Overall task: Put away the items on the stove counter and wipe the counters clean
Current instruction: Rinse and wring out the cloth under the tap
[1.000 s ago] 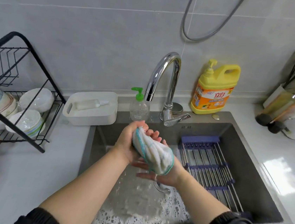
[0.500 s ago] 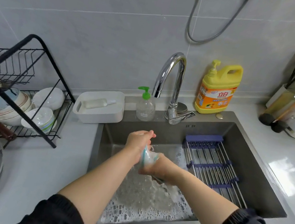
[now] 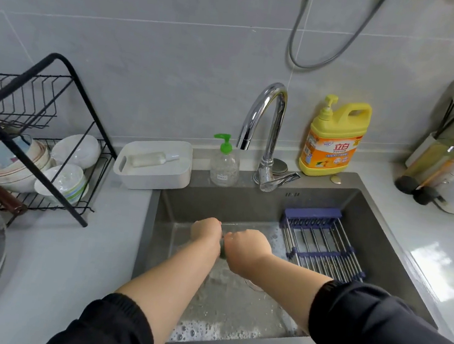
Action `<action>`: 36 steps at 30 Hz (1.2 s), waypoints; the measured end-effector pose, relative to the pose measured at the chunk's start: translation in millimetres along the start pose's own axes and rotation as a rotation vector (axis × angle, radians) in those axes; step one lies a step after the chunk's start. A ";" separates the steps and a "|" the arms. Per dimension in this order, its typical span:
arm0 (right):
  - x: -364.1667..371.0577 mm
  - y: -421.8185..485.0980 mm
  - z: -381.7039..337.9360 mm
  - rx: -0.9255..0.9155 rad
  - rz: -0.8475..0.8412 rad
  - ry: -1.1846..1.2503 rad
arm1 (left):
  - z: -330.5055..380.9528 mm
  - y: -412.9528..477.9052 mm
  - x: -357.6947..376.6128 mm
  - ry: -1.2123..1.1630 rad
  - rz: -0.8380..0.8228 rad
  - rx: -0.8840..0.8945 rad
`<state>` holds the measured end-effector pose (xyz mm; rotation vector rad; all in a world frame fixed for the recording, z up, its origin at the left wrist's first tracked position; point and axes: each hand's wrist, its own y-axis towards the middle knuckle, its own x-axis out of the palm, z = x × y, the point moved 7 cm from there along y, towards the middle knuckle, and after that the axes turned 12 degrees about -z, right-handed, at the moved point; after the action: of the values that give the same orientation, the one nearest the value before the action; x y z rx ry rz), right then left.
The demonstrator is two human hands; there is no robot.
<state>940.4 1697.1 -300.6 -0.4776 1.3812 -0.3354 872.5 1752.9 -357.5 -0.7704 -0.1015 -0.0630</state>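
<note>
Stainless steel is walling in the work: both hands are hanging low inside the sink [image 3: 245, 202], with the chrome faucet [image 3: 270, 126] standing at 12 o'clock from them. The left hand [image 3: 206, 230] and right hand [image 3: 248, 247] are sitting knuckles-up, almost touching, each clenched. Only a thin sliver of the cloth [image 3: 222, 252] is showing in the gap between them, so most of it is lying hidden under the 2 fists. Judging by that sliver, its long axis is running from 9 to 3 o'clock, with the left hand gripping the 9 o'clock end and the right hand the 3 o'clock end, slightly nearer the person. This is looking like wringing over the soapy water [image 3: 201, 333]. Neither hand is nearer to the cloth, since both are holding it. The grey desk [image 3: 83, 254] is waiting at 9 o'clock of the sink, so the left hand is looking better placed to carry the cloth there.
</note>
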 end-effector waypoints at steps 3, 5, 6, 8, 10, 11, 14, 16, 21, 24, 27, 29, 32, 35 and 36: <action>-0.9 5.5 2.4 0.013 0.017 -0.009 | 0.2 8.2 0.8 -0.021 -0.026 -0.008; -1.1 9.8 10.2 0.076 0.041 0.114 | 6.0 5.3 4.1 -0.084 -0.069 0.016; -1.7 10.7 13.4 0.103 0.060 0.209 | 7.9 2.2 5.0 -0.134 -0.105 0.012; 2.0 11.3 20.7 0.112 0.093 0.424 | 6.6 -3.5 9.9 -0.225 -0.233 -0.031; 16.9 10.4 29.0 0.076 0.071 0.744 | 8.3 -15.0 14.0 -0.267 -0.358 -0.047; 26.3 9.6 32.4 0.044 0.058 0.955 | 11.6 -19.4 15.4 -0.283 -0.404 -0.027; 39.3 0.4 29.7 -0.149 0.016 1.626 | 29.1 -31.3 21.0 -0.275 -0.524 0.076; 47.0 -7.7 21.4 -0.264 -0.133 2.136 | 38.6 -40.2 26.0 -0.266 -0.611 0.117; 59.4 -17.1 6.6 -0.344 -0.507 2.583 | 55.5 -62.5 39.8 -0.291 -0.893 0.128; 45.2 -27.2 -13.2 -0.687 -0.729 2.545 | 57.4 -71.3 50.9 -0.187 -1.066 0.123; 34.9 -36.1 -19.4 -0.936 -0.693 2.286 | 58.2 -75.1 55.1 0.028 -1.195 0.159; 36.2 -36.0 -21.5 -0.852 -0.665 2.202 | 56.9 -76.4 55.6 0.166 -1.223 0.184; 41.4 -31.9 -24.9 -0.589 -0.646 2.132 | 50.7 -71.9 51.6 0.294 -1.105 0.216; 44.0 -29.4 -25.8 -0.306 -0.579 1.959 | 42.4 -58.6 43.2 0.289 -0.927 0.225; 44.2 -28.2 -23.9 -0.222 -0.541 1.894 | 40.4 -55.0 40.2 0.256 -0.876 0.208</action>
<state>925.5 1648.0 -326.8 -0.7314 3.1256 -1.2773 904.5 1740.9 -286.0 -0.4581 -0.1925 -0.9650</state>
